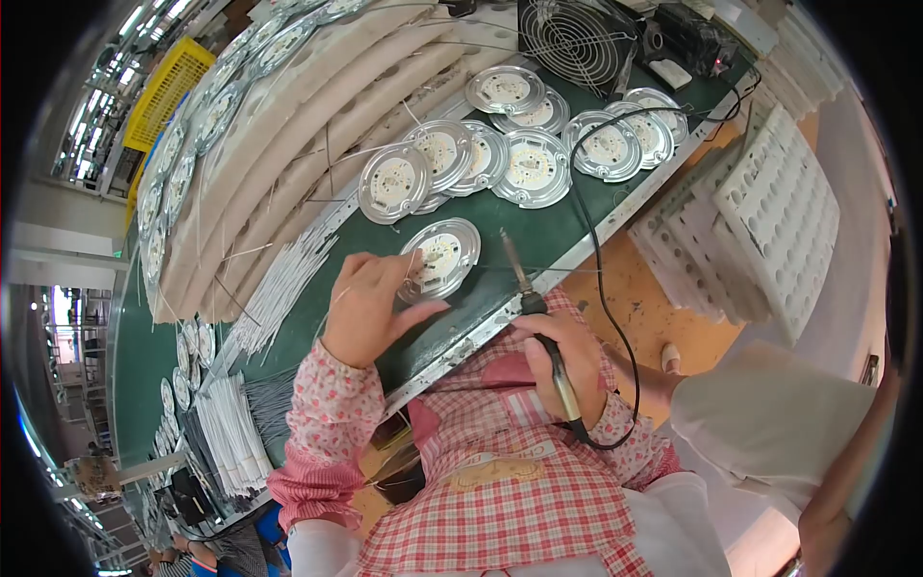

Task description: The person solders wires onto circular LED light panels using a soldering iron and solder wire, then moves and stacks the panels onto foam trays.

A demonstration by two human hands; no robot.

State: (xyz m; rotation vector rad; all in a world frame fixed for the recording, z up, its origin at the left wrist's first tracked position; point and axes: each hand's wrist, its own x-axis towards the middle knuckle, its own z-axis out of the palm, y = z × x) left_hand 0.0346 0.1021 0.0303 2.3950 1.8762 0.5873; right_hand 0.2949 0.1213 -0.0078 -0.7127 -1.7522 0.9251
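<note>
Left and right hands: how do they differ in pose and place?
The left hand, thumb spread, is at a round metal disc; the right hand is closed round a soldering iron. The left hand is over the green bench; the right hand is over the checked apron. Both are bare.

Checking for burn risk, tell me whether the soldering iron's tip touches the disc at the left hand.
Apart. The head view shows green tabletop between the tip and the disc.

From here, the left hand (370, 306) is covering part of a metal disc (444, 258), and the fan (574, 46) is getting cut off at the top.
</note>
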